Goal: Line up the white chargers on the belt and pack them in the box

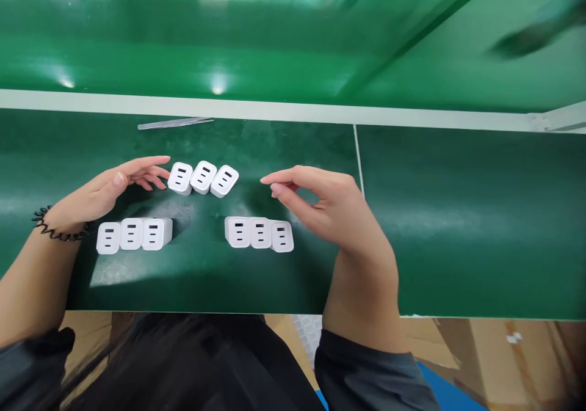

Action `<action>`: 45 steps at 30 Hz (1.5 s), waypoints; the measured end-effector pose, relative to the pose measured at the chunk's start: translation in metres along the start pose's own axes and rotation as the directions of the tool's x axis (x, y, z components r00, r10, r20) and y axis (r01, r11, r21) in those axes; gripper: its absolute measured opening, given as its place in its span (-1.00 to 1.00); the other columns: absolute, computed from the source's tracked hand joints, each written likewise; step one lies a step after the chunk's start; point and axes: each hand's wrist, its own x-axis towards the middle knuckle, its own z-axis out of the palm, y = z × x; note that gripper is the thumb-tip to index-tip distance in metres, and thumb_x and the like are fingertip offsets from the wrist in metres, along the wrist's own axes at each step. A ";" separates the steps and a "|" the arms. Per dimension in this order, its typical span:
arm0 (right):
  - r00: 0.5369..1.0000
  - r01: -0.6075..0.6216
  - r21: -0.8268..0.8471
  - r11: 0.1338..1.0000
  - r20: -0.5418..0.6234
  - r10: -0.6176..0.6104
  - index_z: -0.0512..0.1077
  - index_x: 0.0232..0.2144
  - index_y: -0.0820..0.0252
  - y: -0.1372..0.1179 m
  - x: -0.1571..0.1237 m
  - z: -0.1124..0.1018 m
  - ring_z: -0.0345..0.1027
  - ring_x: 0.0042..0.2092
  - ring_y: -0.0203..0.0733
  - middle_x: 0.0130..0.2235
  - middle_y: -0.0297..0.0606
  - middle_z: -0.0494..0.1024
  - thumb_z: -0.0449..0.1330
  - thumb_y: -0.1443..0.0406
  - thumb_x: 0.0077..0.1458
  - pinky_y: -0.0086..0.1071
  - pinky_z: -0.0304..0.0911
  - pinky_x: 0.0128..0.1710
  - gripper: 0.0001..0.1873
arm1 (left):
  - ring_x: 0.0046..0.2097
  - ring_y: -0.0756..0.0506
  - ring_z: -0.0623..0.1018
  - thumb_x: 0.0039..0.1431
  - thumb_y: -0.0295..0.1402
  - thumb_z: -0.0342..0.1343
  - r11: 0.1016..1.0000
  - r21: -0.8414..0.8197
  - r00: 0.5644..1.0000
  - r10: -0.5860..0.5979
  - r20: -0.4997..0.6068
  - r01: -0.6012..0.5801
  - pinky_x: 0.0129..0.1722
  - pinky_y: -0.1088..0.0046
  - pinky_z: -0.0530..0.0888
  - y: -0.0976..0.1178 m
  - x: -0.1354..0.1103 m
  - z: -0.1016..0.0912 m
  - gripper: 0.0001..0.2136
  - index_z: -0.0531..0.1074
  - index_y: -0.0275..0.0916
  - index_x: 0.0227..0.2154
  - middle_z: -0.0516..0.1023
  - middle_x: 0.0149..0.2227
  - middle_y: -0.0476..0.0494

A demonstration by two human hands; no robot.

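Three white USB wall chargers [202, 178] stand side by side at the middle of the green table, their port faces up, tilted at slightly different angles. My left hand [119, 182] is open, its fingertips beside the leftmost of these chargers; whether they touch it I cannot tell. To the right of the row, apart from it, is my right hand [323, 200], thumb and index finger stretched out with a small gap and nothing between them. Nearer to me are two more rows of three chargers: a left row [132, 234] and a right row [259, 233] below my right fingertips.
A pair of tweezers [175, 123] lies near the back of the green table [471, 228], before a white rail [284, 109]. A thin pale line [358, 157] crosses the tabletop at right. Cardboard [499, 359] shows below the front edge. A blurred dark shape [526, 40] is at upper right.
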 end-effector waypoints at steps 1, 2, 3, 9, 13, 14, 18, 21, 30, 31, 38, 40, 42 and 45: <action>1.000 0.003 0.008 1.000 0.010 -0.003 0.53 -0.23 0.13 0.001 0.000 0.000 0.46 -0.35 -0.29 -0.32 -0.32 0.62 0.11 0.30 0.27 -0.47 0.27 -0.53 -0.82 | 0.01 -0.22 0.54 0.26 0.24 -0.28 1.000 -0.001 1.000 -0.009 -0.006 0.009 -0.06 0.30 0.50 -0.001 0.000 0.000 -0.33 0.19 0.02 0.30 0.47 0.13 -0.20; 1.000 0.005 0.017 1.000 0.022 -0.006 0.53 -0.24 0.13 0.002 0.001 0.000 0.46 -0.34 -0.29 -0.31 -0.31 0.62 0.11 0.31 0.27 -0.47 0.27 -0.52 -0.82 | 0.01 -0.22 0.54 0.25 0.25 -0.28 1.000 0.000 1.000 -0.017 -0.011 0.017 -0.07 0.30 0.50 -0.003 0.001 -0.001 -0.32 0.20 0.01 0.29 0.48 0.12 -0.21; 0.999 0.005 0.025 1.000 0.035 -0.006 0.53 -0.25 0.13 0.002 0.001 0.000 0.46 -0.33 -0.28 -0.30 -0.31 0.63 0.11 0.31 0.26 -0.47 0.29 -0.50 -0.82 | 0.00 -0.22 0.54 0.25 0.25 -0.28 1.000 0.002 1.000 -0.021 -0.017 0.021 -0.08 0.30 0.51 -0.004 0.001 -0.001 -0.31 0.21 0.00 0.29 0.49 0.12 -0.21; 0.998 0.002 0.076 0.997 0.065 -0.007 0.53 -0.29 0.16 0.005 0.002 -0.001 0.47 -0.30 -0.27 -0.29 -0.28 0.63 0.10 0.33 0.26 -0.46 0.30 -0.45 -0.81 | -0.05 -0.22 0.56 0.28 0.22 -0.28 1.000 0.008 0.999 0.021 -0.027 -0.021 -0.13 0.26 0.51 -0.003 0.004 -0.002 -0.35 0.28 0.00 0.25 0.54 0.06 -0.23; 0.996 -0.008 0.103 0.995 0.092 -0.002 0.52 -0.30 0.19 0.005 0.002 -0.001 0.47 -0.29 -0.27 -0.28 -0.28 0.63 0.10 0.34 0.25 -0.46 0.30 -0.42 -0.81 | -0.07 -0.21 0.57 0.25 0.25 -0.27 1.000 -0.020 0.999 0.003 -0.043 -0.004 -0.15 0.29 0.51 -0.004 0.004 -0.003 -0.32 0.30 -0.03 0.24 0.55 0.05 -0.24; 0.995 -0.012 0.107 0.994 0.097 0.002 0.52 -0.30 0.19 0.005 0.002 -0.001 0.47 -0.29 -0.27 -0.28 -0.27 0.63 0.10 0.34 0.25 -0.45 0.31 -0.40 -0.81 | -0.07 -0.21 0.57 0.25 0.25 -0.27 0.999 -0.032 0.999 -0.006 -0.048 0.005 -0.15 0.31 0.51 -0.005 0.004 -0.003 -0.31 0.31 -0.04 0.23 0.55 0.05 -0.24; 0.994 -0.025 0.110 0.994 0.111 0.013 0.52 -0.30 0.18 0.005 0.002 -0.002 0.47 -0.28 -0.25 -0.27 -0.27 0.63 0.09 0.32 0.25 -0.43 0.32 -0.38 -0.80 | -0.07 -0.19 0.56 0.25 0.24 -0.23 0.998 -0.063 0.998 -0.024 -0.059 0.020 -0.14 0.36 0.50 -0.009 0.003 -0.003 -0.31 0.32 -0.08 0.23 0.54 0.04 -0.25; 0.993 -0.019 0.100 0.995 0.116 0.008 0.52 -0.29 0.17 0.004 0.001 -0.002 0.46 -0.28 -0.25 -0.26 -0.27 0.63 0.09 0.31 0.26 -0.43 0.29 -0.40 -0.80 | -0.07 -0.20 0.55 0.23 0.26 -0.21 0.997 -0.078 0.998 -0.025 -0.060 0.020 -0.13 0.33 0.49 -0.009 0.002 -0.003 -0.30 0.33 -0.06 0.22 0.54 0.04 -0.24; 0.967 0.047 0.121 0.992 0.245 -0.076 0.51 -0.20 0.16 -0.003 0.000 -0.002 0.44 -0.29 -0.29 -0.29 -0.28 0.55 0.12 0.29 0.27 -0.41 0.33 -0.29 -0.83 | -0.05 -0.19 0.54 0.24 0.25 -0.20 0.995 -0.095 0.999 -0.030 -0.043 0.026 -0.12 0.34 0.46 -0.005 0.002 -0.002 -0.32 0.32 -0.08 0.23 0.53 0.04 -0.27; 0.965 0.047 0.118 0.992 0.250 -0.076 0.51 -0.20 0.16 -0.004 -0.001 -0.002 0.44 -0.29 -0.29 -0.28 -0.27 0.55 0.11 0.28 0.27 -0.41 0.33 -0.29 -0.83 | -0.05 -0.19 0.53 0.24 0.24 -0.19 0.995 -0.100 0.999 -0.032 -0.042 0.027 -0.12 0.34 0.46 -0.004 0.002 -0.002 -0.31 0.32 -0.09 0.23 0.53 0.04 -0.28; 0.958 -0.001 0.063 0.998 0.286 -0.017 0.51 -0.19 0.13 -0.002 0.001 0.001 0.44 -0.31 -0.28 -0.27 -0.28 0.57 0.08 0.22 0.29 -0.42 0.34 -0.34 -0.78 | -0.06 -0.18 0.55 0.25 0.20 -0.10 0.987 -0.156 0.999 -0.031 -0.044 0.024 -0.08 0.30 0.48 0.004 0.001 0.001 -0.34 0.31 -0.16 0.21 0.54 0.02 -0.30; 0.952 -0.034 0.053 0.998 0.306 0.016 0.51 -0.19 0.12 -0.001 0.001 0.003 0.44 -0.30 -0.27 -0.25 -0.27 0.58 0.08 0.19 0.29 -0.44 0.34 -0.37 -0.77 | -0.07 -0.17 0.56 0.26 0.18 -0.08 0.983 -0.180 0.998 -0.038 -0.051 0.028 -0.08 0.29 0.48 0.007 0.000 0.001 -0.39 0.37 -0.21 0.11 0.55 -0.04 -0.31; 0.945 -0.060 0.039 0.997 0.323 0.044 0.52 -0.18 0.11 0.001 0.002 0.005 0.45 -0.29 -0.26 -0.22 -0.25 0.58 0.09 0.13 0.28 -0.45 0.35 -0.42 -0.73 | -0.07 -0.15 0.56 0.28 0.14 -0.08 0.985 -0.170 0.999 -0.039 -0.025 0.034 -0.08 0.31 0.49 0.011 -0.002 0.000 -0.45 0.42 -0.26 -0.03 0.56 -0.09 -0.31; 0.937 -0.102 -0.003 0.995 0.337 0.098 0.53 -0.17 0.10 0.004 0.003 0.007 0.47 -0.26 -0.20 -0.19 -0.21 0.60 0.09 0.05 0.25 -0.46 0.35 -0.48 -0.66 | -0.08 -0.12 0.55 0.30 0.12 -0.08 0.992 -0.107 0.994 -0.056 0.098 0.066 -0.05 0.36 0.48 0.015 -0.006 -0.005 -0.48 0.44 -0.30 -0.15 0.56 -0.11 -0.30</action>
